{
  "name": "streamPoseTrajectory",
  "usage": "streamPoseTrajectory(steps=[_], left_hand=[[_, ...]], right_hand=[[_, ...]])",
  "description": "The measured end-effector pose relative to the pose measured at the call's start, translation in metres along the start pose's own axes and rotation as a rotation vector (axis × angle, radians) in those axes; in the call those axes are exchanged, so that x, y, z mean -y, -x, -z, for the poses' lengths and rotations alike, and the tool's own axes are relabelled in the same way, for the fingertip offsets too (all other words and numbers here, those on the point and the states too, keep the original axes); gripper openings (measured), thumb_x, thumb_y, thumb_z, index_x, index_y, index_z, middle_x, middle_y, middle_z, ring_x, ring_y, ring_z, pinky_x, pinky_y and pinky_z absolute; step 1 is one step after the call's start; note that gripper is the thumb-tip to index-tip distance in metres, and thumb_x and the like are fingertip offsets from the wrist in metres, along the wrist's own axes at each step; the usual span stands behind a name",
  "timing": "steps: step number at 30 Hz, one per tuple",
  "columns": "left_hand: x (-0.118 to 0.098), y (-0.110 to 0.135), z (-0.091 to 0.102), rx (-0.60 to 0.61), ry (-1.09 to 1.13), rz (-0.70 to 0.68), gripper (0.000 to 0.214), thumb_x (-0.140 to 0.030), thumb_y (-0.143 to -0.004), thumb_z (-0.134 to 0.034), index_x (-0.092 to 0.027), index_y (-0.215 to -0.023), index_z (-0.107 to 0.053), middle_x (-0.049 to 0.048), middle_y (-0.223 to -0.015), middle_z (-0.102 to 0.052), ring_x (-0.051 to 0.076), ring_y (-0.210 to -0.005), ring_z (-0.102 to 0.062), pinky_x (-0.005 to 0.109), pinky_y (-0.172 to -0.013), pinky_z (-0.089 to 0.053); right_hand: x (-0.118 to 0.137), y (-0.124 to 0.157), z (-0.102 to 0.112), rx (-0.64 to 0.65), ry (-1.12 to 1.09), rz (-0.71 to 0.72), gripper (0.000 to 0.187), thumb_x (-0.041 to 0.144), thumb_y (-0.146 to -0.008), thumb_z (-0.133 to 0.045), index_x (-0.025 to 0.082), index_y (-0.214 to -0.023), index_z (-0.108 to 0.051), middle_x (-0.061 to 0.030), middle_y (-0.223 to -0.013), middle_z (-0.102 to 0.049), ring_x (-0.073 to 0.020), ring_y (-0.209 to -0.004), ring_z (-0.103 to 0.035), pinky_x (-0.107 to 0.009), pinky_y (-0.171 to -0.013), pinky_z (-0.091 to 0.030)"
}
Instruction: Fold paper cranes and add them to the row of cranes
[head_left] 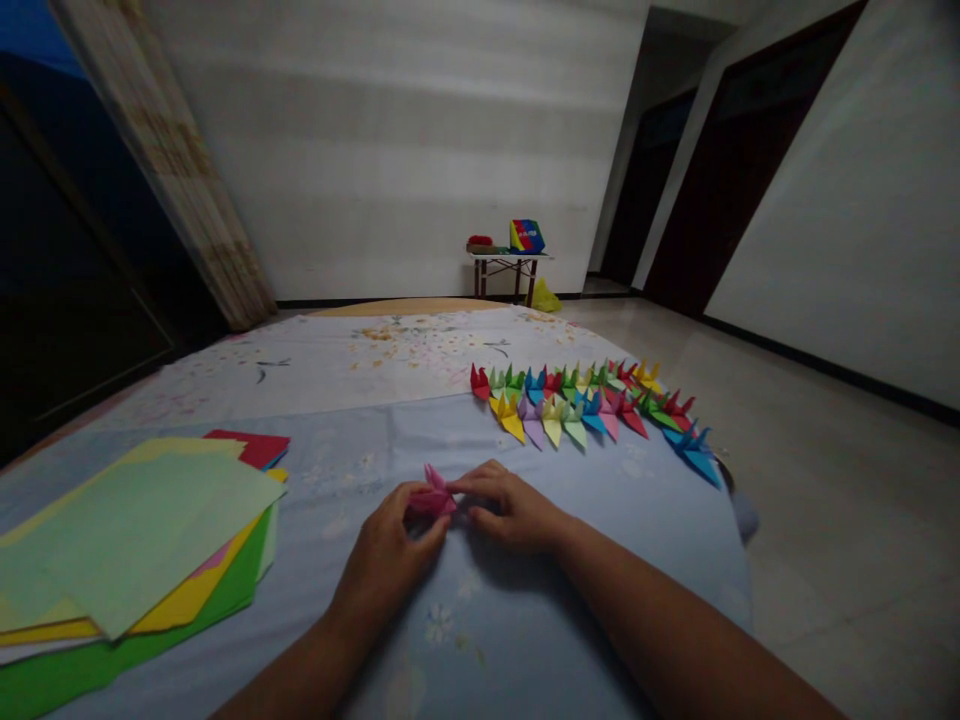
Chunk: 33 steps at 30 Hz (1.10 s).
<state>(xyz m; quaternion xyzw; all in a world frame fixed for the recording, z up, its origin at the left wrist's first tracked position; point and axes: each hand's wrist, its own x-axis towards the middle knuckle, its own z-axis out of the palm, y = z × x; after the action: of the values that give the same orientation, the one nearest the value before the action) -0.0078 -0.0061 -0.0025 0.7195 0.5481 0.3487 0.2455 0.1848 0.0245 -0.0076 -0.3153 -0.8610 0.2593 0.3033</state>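
A small pink folded-paper crane [430,502] is held just above the blue cloth, near the middle of the view. My left hand [390,545] grips it from the left, thumb in front and fingers behind. From the other side, my right hand [517,512] reaches in with its index fingertip at the crane's right edge. A gap shows between that finger and the right thumb, which is apart from the paper. One pointed tip of the crane sticks up between the hands. The right hand's other fingers are partly hidden.
Paper cranes [551,418] in several colours stand in rows at the table's right side, a blue crane [694,452] nearest its edge. Coloured paper sheets [165,520] lie stacked at left. A floral cloth [337,355] covers the far part. Beyond stands a small table [517,258].
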Motion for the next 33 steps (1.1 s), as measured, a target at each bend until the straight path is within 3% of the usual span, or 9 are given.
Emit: streamPoseTrajectory(steps=[5, 11, 14, 18, 22, 25, 28, 33], left_hand=[[0.002, -0.005, 0.001, -0.076, 0.245, 0.177, 0.04, -0.034, -0.065, -0.068, -0.02, -0.097, -0.048, 0.0037, -0.087, -0.068, 0.021, -0.083, -0.066, 0.036, -0.079, -0.051], [-0.003, -0.007, 0.005, 0.004, 0.508, 0.242, 0.039, -0.035, -0.064, -0.069, -0.018, -0.094, -0.05, 0.0062, -0.087, -0.069, 0.023, -0.085, -0.066, 0.037, -0.078, -0.051], [-0.008, -0.007, 0.008, -0.005, 0.613, 0.286, 0.04, -0.035, -0.065, -0.067, -0.016, -0.096, -0.05, 0.0068, -0.086, -0.069, 0.023, -0.082, -0.066, 0.037, -0.074, -0.051], [-0.011, -0.008, 0.006, -0.031, 0.746, 0.324, 0.044, -0.032, -0.065, -0.068, -0.015, -0.101, -0.05, 0.0067, -0.088, -0.067, 0.019, -0.075, -0.066, 0.034, -0.072, -0.051], [-0.008, -0.008, -0.003, 0.05, 0.808, 0.367, 0.044, -0.03, -0.066, -0.068, -0.014, -0.102, -0.048, 0.0077, -0.088, -0.066, 0.019, -0.075, -0.066, 0.033, -0.071, -0.05], [-0.004, -0.007, -0.011, 0.13, 0.774, 0.358, 0.044, -0.03, -0.066, -0.066, -0.014, -0.101, -0.046, 0.0079, -0.088, -0.065, 0.019, -0.076, -0.065, 0.031, -0.069, -0.05], [-0.002, -0.005, -0.012, 0.205, 0.587, 0.281, 0.039, -0.033, -0.071, -0.06, -0.016, -0.104, -0.047, 0.0071, -0.092, -0.064, 0.017, -0.069, -0.064, 0.03, -0.062, -0.05], [0.001, -0.002, -0.002, 0.067, 0.022, -0.02, 0.026, -0.03, -0.076, -0.054, -0.02, -0.099, -0.056, 0.0041, -0.093, -0.061, 0.017, -0.073, -0.059, 0.033, -0.07, -0.047]], right_hand=[[0.007, -0.002, -0.004, -0.036, -0.115, 0.08, 0.052, 0.01, -0.074, -0.051, 0.023, -0.124, -0.049, -0.0073, -0.114, -0.057, -0.0185, -0.106, -0.048, -0.036, -0.092, -0.037], [0.015, -0.003, -0.004, -0.058, -0.183, 0.092, 0.055, 0.001, -0.068, -0.045, 0.022, -0.119, -0.054, -0.0062, -0.111, -0.059, -0.0173, -0.105, -0.05, -0.036, -0.093, -0.037], [0.015, -0.003, -0.004, -0.164, -0.21, -0.004, 0.048, 0.005, -0.072, -0.047, 0.023, -0.116, -0.055, -0.0053, -0.109, -0.059, -0.0156, -0.1, -0.052, -0.033, -0.088, -0.041], [0.007, -0.005, -0.008, -0.311, -0.289, -0.239, 0.037, 0.025, -0.079, -0.055, 0.02, -0.115, -0.053, -0.0078, -0.108, -0.056, -0.014, -0.087, -0.055, -0.028, -0.073, -0.046], [0.0, -0.007, -0.015, -0.264, -0.445, -0.367, 0.042, 0.034, -0.078, -0.057, 0.015, -0.115, -0.05, -0.0025, -0.081, -0.059, -0.0113, -0.07, -0.055, -0.025, -0.063, -0.044], [-0.001, -0.008, -0.019, -0.213, -0.433, -0.385, 0.041, 0.028, -0.076, -0.059, 0.014, -0.113, -0.051, 0.0023, -0.07, -0.055, -0.0082, -0.058, -0.051, -0.021, -0.056, -0.041], [-0.002, -0.007, -0.019, -0.215, -0.298, -0.397, 0.037, 0.021, -0.075, -0.056, 0.015, -0.112, -0.053, 0.0033, -0.067, -0.055, -0.0075, -0.057, -0.049, -0.02, -0.055, -0.038], [-0.005, -0.008, -0.016, -0.169, -0.014, -0.361, 0.029, 0.016, -0.077, -0.052, 0.017, -0.105, -0.059, 0.0001, -0.072, -0.06, -0.0096, -0.062, -0.051, -0.021, -0.059, -0.039]])
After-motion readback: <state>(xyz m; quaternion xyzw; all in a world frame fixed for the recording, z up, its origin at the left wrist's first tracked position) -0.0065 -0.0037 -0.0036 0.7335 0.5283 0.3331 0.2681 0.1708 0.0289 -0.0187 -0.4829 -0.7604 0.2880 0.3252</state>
